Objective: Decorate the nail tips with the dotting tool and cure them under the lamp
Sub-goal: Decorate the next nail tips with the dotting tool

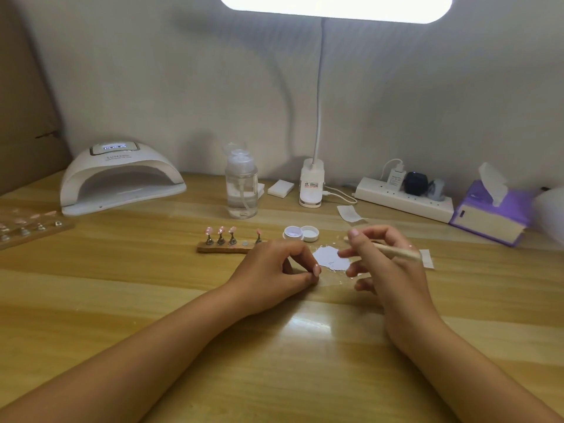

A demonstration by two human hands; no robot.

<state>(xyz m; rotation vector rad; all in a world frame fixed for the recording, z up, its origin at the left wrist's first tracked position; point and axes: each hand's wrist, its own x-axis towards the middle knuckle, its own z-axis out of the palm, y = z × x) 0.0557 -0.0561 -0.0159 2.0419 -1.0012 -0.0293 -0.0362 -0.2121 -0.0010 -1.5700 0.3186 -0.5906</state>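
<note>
Decorating step, I judge: my right hand (387, 264) pinches the tool (403, 254) beside the palette (328, 257), left hand (274, 276) curled on what I cannot tell, tips (221, 231) on their holder (210, 249) just beyond; next needs a steady dab.

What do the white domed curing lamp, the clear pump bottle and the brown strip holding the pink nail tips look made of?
White domed curing lamp: likely glossy plastic, smooth with soft sheen.
Clear pump bottle: transparent plastic, perhaps glass; liquid shows through.
Brown strip under pink nail tips: seemingly matte wood, too small to confirm.
</note>
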